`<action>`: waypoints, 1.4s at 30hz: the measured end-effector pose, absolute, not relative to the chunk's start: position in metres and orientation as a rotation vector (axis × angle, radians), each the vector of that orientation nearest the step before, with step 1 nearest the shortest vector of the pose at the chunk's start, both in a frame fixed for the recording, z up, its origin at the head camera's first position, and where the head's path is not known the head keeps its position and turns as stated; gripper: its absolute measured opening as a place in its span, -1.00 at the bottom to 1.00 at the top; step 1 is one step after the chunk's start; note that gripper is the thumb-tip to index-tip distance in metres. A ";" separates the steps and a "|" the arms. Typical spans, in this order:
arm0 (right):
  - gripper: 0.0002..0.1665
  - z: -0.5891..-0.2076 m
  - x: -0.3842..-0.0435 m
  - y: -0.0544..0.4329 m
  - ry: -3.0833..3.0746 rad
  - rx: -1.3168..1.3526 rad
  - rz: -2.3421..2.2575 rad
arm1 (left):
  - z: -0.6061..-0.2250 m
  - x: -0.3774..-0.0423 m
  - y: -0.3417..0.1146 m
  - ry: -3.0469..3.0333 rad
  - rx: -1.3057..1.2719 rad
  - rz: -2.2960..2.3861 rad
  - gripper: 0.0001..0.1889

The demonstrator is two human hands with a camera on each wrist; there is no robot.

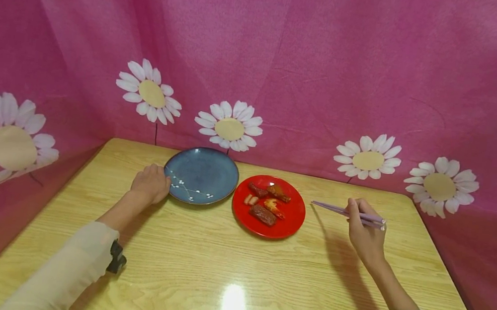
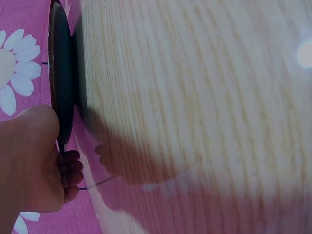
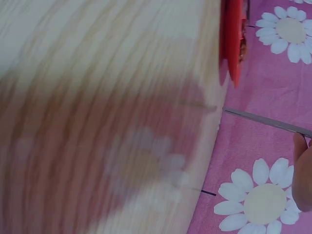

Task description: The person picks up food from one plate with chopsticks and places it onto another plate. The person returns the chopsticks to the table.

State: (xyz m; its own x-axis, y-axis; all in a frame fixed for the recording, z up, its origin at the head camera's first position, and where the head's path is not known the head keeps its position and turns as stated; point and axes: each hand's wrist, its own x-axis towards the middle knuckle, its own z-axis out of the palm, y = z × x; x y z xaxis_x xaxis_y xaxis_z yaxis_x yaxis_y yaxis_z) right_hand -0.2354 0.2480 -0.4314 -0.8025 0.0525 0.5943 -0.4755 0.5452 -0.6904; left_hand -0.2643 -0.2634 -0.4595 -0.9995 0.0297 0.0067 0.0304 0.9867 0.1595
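My left hand (image 1: pixel 151 184) grips the left rim of a blue plate (image 1: pixel 204 170) with a white blossom pattern. In the left wrist view the thumb lies on top of the plate's edge (image 2: pixel 61 73) and the fingers curl below it. My right hand (image 1: pixel 366 231) holds a pair of purple chopsticks (image 1: pixel 335 208), their tips pointing left toward a red plate (image 1: pixel 242 215). On that red plate lie a dark brown meat piece (image 1: pixel 263 215), a shrimp-like orange piece (image 1: pixel 275 208), two drumstick-like pieces (image 1: pixel 279 193) and small pale pieces (image 1: pixel 250 200).
Both plates are on a light wood-grain table (image 1: pixel 201 270), side by side, the blue one to the left. A pink cloth (image 1: pixel 306 70) printed with large white daisies surrounds the table at the back and sides. Dark devices (image 1: pixel 117 257) are worn on both wrists.
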 end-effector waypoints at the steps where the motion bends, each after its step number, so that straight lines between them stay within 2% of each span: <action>1: -0.64 -0.433 -0.235 0.249 -2.224 0.373 1.187 | -0.460 -0.264 -0.264 -3.126 -0.048 -0.251 -0.55; 13: -0.81 -0.441 -0.236 0.259 -2.195 0.722 0.820 | -0.459 -0.264 -0.264 -3.128 -0.041 -0.289 -0.54; 34: -0.79 -0.455 -0.233 0.271 -2.330 1.075 0.554 | -0.458 -0.262 -0.264 -3.130 -0.048 -0.261 -0.55; 37: -0.85 -0.456 -0.233 0.271 -2.352 1.113 0.520 | -0.458 -0.262 -0.264 -3.131 -0.047 -0.263 -0.55; 42: -0.75 -0.461 -0.233 0.274 -2.367 1.195 0.463 | -0.457 -0.263 -0.263 -3.136 -0.043 -0.268 -0.55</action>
State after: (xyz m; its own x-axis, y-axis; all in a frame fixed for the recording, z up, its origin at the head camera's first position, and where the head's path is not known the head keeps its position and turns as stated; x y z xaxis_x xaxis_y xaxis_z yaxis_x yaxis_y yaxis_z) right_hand -0.2330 0.2739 -0.4614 -0.5255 -0.6673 0.5278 -0.8170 0.5689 -0.0941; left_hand -0.2627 -0.2633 -0.4572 -0.9996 0.0279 -0.0039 0.0268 0.9851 0.1696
